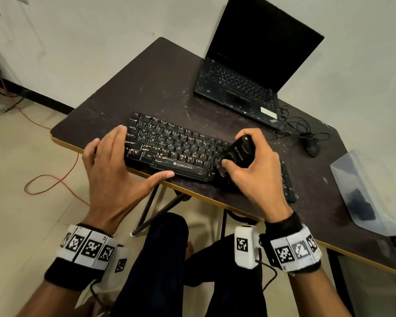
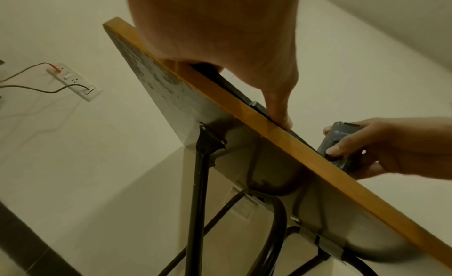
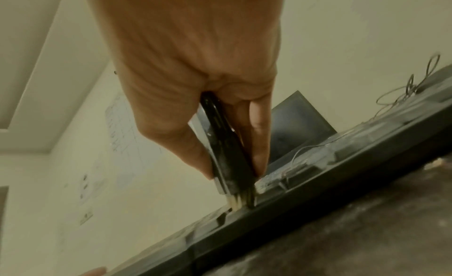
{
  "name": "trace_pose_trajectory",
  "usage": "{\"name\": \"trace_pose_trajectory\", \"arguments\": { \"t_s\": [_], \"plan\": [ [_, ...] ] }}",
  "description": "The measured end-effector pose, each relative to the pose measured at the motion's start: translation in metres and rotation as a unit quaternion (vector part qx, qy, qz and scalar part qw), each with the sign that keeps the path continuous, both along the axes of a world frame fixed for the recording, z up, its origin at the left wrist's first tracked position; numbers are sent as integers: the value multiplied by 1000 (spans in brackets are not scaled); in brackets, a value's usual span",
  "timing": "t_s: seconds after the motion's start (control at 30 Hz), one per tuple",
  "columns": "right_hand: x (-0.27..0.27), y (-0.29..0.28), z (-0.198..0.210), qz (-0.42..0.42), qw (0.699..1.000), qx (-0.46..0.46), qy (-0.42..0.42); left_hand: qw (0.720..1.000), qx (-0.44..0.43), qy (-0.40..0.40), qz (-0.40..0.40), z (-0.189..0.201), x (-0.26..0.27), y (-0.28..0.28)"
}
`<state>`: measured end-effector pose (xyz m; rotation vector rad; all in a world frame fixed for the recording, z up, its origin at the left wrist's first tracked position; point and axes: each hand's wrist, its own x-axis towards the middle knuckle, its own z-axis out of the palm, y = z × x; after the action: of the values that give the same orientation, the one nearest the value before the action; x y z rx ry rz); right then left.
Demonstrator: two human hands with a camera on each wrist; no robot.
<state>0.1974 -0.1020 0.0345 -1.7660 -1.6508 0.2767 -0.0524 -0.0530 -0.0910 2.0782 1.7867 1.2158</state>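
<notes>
A dusty black keyboard (image 1: 174, 147) lies along the front edge of a dark table (image 1: 160, 88). My left hand (image 1: 114, 161) holds its left end with fingers spread straight, and its thumb lies along the keyboard's front edge. My right hand (image 1: 254, 170) grips a black brush (image 1: 236, 152) over the keyboard's right part. In the right wrist view the brush (image 3: 227, 154) stands upright with its bristles touching the keys of the keyboard (image 3: 281, 199). The left wrist view shows my left thumb on the keyboard's front edge and the brush (image 2: 340, 144) in my right hand.
An open black laptop (image 1: 249, 72) stands at the back of the table. A black mouse (image 1: 313, 147) with a tangled cable lies to its right. A clear plastic box (image 1: 370, 191) sits at the right edge. A red cable (image 1: 53, 179) loops on the floor at left.
</notes>
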Motion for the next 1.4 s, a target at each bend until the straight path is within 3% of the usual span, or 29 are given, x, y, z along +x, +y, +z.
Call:
{"name": "trace_pose_trajectory", "arguments": {
  "t_s": [0.13,0.27,0.4,0.6,0.73,0.87,1.0,1.17,1.4],
  "plan": [
    [-9,-10,-1,61,998,-25,6,1000,11,-6,2,-1,1,-1],
    [0,-5,2,13,1000,-7,-11,1000,-2,-6,4,2,3,-1],
    [-8,-9,3,79,995,-27,-51,1000,-1,11,16,2,3,-1],
    [-13,-10,1,66,996,-17,-64,1000,-1,-14,15,2,4,-1],
    [-6,3,2,-4,999,-3,-43,1000,-5,-17,14,1,5,-2],
    [-15,2,0,23,998,-23,-48,999,-8,-31,9,2,5,-3],
    [-1,18,1,-37,998,-31,-35,999,-17,-26,12,3,7,-6],
    [-9,13,-6,-12,999,-29,-40,998,-27,-56,26,11,12,-3],
    [-12,7,-2,14,996,-26,-79,998,-37,-13,39,15,10,1]
  ]
}}
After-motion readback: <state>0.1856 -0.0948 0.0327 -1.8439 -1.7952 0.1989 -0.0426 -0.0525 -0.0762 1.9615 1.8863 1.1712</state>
